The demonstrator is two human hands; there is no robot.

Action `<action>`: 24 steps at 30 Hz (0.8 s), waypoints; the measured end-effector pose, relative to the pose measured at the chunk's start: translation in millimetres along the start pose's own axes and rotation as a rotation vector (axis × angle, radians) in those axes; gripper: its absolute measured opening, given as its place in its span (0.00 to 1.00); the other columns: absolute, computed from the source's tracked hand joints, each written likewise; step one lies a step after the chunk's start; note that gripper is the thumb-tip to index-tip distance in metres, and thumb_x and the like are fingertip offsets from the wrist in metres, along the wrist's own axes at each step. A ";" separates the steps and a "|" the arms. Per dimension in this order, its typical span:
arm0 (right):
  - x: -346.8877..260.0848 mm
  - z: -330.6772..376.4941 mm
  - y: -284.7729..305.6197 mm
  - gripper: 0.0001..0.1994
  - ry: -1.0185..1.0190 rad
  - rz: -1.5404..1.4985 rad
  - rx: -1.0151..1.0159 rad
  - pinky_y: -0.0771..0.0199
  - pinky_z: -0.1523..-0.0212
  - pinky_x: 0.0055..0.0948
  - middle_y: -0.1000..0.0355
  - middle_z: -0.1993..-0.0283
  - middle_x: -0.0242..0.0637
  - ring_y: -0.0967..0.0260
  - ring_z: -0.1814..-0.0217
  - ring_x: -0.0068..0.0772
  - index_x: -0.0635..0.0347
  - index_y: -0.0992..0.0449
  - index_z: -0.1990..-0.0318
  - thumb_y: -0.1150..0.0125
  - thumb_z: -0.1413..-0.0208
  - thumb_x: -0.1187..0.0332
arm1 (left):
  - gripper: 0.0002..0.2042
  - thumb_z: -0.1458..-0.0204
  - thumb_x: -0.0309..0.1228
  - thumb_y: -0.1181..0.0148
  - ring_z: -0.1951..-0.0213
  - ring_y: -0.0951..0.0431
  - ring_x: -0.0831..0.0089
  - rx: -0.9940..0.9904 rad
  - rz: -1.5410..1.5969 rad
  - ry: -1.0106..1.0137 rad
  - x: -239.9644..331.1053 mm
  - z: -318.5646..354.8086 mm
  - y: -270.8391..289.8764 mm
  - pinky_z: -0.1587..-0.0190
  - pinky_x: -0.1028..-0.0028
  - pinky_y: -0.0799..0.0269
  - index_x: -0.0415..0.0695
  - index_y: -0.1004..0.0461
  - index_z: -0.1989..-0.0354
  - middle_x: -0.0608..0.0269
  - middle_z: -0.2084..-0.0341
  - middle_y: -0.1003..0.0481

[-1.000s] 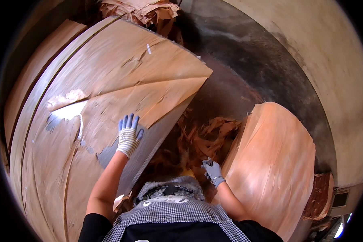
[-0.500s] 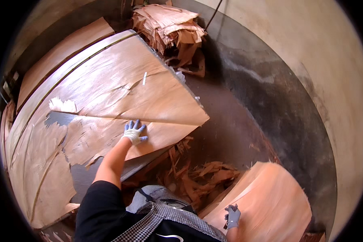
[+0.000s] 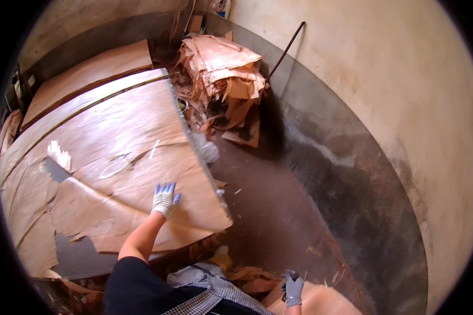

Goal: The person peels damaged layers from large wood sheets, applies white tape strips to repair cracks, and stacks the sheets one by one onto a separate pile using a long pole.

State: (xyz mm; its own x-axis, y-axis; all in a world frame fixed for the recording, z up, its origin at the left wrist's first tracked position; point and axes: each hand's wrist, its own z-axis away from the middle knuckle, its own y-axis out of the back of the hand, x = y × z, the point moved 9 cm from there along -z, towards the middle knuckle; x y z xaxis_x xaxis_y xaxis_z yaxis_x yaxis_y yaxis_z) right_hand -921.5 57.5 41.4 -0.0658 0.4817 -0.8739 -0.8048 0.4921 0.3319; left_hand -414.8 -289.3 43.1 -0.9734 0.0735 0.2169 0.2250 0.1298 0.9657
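A broad, thin wood veneer sheet [image 3: 115,126] covers the low table at my left, wrinkled and torn in places. My left hand [image 3: 165,200], in a white and blue glove, lies on it with fingers stretched out. At the lower right my right hand [image 3: 293,287], in a grey glove, is closed. Something small, thin and dark shows at its fingers, too little to name. Just beside and below that hand is a curved stack of veneer [image 3: 320,300]. Through holes in the top sheet a grey surface [image 3: 81,256] shows near the table's front.
A ragged veneer pile [image 3: 223,63] stands at the back, with a dark rod [image 3: 286,52] leaning on the wall beside it. Another veneer stack [image 3: 89,79] lies beyond the table. Veneer scraps [image 3: 255,278] litter the brown floor [image 3: 263,199] near me.
My view has shifted toward the back wall and right. My left hand has slid farther onto the sheet, and the raised fold near it lies flatter. My right hand remains closed by the curved stack.
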 end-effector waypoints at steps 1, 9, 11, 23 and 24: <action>-4.6 -13.5 8.4 0.09 -0.037 0.005 0.008 0.38 0.91 0.22 0.24 0.70 0.40 0.39 0.90 0.22 0.65 0.28 0.57 0.49 0.43 0.73 | 0.24 0.47 0.47 0.52 0.44 0.35 0.54 -0.176 0.040 0.134 4.6 -13.6 -13.2 0.39 0.52 0.49 0.44 0.32 0.47 0.46 0.48 0.32; 2.6 -136.5 98.9 0.08 -0.201 -0.139 0.127 0.45 0.89 0.22 0.34 0.85 0.27 0.45 0.90 0.21 0.53 0.24 0.72 0.47 0.44 0.64 | 0.20 0.46 0.48 0.55 0.61 0.24 0.50 -0.351 0.152 0.088 148.1 -149.7 -2.5 0.56 0.58 0.31 0.45 0.22 0.65 0.48 0.65 0.23; -14.8 -170.1 107.9 0.09 -0.205 -0.161 0.162 0.45 0.89 0.23 0.35 0.85 0.27 0.46 0.90 0.21 0.52 0.24 0.75 0.46 0.45 0.64 | 0.20 0.46 0.48 0.52 0.62 0.24 0.49 -0.363 0.229 -0.034 222.2 -175.8 23.6 0.57 0.59 0.31 0.44 0.23 0.64 0.48 0.66 0.24; -211.0 -455.3 -17.8 0.06 0.071 0.297 -0.419 0.43 0.89 0.23 0.34 0.84 0.29 0.40 0.88 0.23 0.56 0.22 0.69 0.45 0.47 0.67 | 0.22 0.47 0.45 0.48 0.55 0.27 0.51 -0.102 0.317 0.123 290.3 -158.0 40.6 0.50 0.60 0.33 0.39 0.32 0.51 0.47 0.58 0.28; -229.6 -469.5 -36.4 0.06 0.136 0.330 -0.490 0.43 0.90 0.23 0.34 0.83 0.29 0.40 0.88 0.23 0.56 0.22 0.68 0.46 0.46 0.68 | 0.23 0.47 0.45 0.48 0.54 0.28 0.52 -0.169 0.288 0.178 286.5 -141.7 31.3 0.49 0.60 0.34 0.39 0.32 0.50 0.48 0.57 0.28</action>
State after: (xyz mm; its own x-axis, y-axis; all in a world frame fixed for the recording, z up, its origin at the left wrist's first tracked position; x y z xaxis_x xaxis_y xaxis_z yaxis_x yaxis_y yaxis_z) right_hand -1154.0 -411.5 63.2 -0.4066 0.4392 -0.8011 -0.9051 -0.0745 0.4186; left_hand -692.7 -404.3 155.7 -0.8667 -0.0914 0.4904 0.4951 -0.0372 0.8680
